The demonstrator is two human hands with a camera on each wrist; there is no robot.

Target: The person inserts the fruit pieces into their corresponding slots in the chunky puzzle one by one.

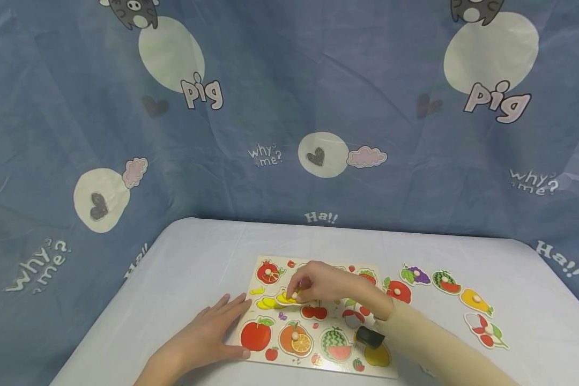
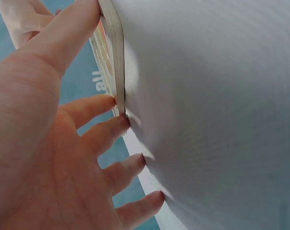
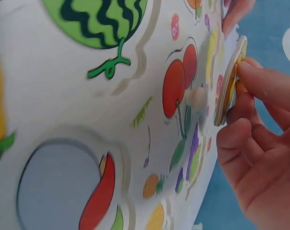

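A fruit puzzle board (image 1: pixel 338 368) lies on the table. My right hand (image 1: pixel 323 281) is above its left part and pinches the banana puzzle piece (image 1: pixel 286 298) between thumb and fingers. In the right wrist view this piece (image 3: pixel 227 91) is tilted, its wooden edge clear of the board. Below it shows a banana picture on the board, partly covered by the piece. My left hand (image 1: pixel 205 338) lies at the board's left front corner, fingers spread and nearly straight. The left wrist view has the thumb against the board's edge (image 2: pixel 117 62) and fingertips touching edge and tablecloth.
Right of the board lie loose knobbed pieces: grapes (image 1: pixel 417 275), watermelon (image 1: pixel 446 282), a yellow fruit (image 1: pixel 476 302), lychees (image 1: pixel 487 330) and a red fruit (image 1: pixel 398 291). An orange piece (image 1: pixel 289 343) and pomegranate piece (image 1: pixel 265 274) sit in the board. A patterned blue curtain (image 1: pixel 251 198) hangs behind.
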